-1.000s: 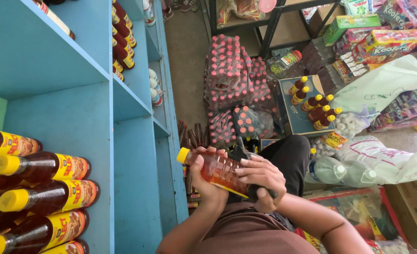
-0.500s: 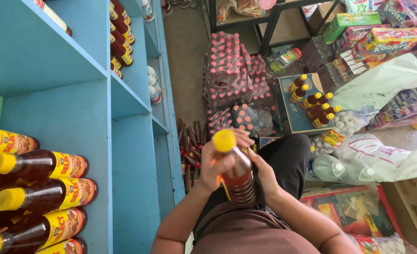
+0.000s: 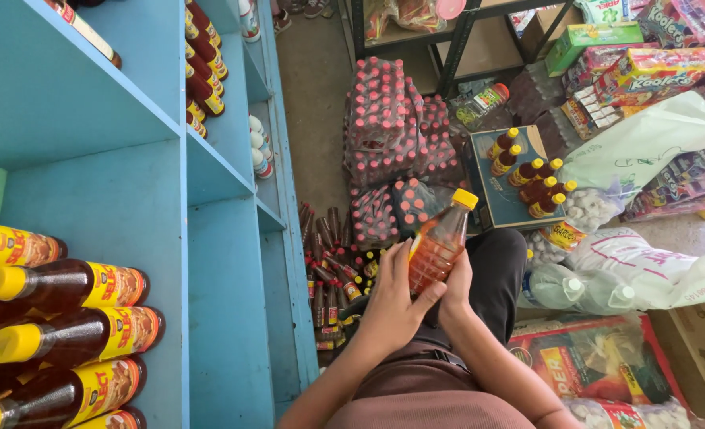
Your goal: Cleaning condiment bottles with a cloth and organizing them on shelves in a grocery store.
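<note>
Bottle (image 3: 438, 246) of amber liquid with a yellow cap sat clasped between your left hand (image 3: 392, 306) and right hand (image 3: 457, 287), above your lap; blue shelf (image 3: 209, 262) already held several, more waited in the box (image 3: 505, 199).

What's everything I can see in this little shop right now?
Bottle in hand: one, amber liquid, yellow cap, tilted, held in front of the person.
Shelved bottles: several, dark brown with yellow caps and labels, lying on the blue shelf at lower left.
Upper shelf bottles: a row, dark with yellow labels, further along the shelf.
Wrapped packs: several, red-capped bottles, stacked on the floor.
Open box: one, blue, holding yellow-capped bottles, on the floor.
Small loose bottles: many, dark, on the floor by the shelf.
Water bottles: two, clear, on the right.
Snack cartons: several, colourful, top right.
Left hand: cradles the bottle from below.
Right hand: steadies the bottle's base.
</note>
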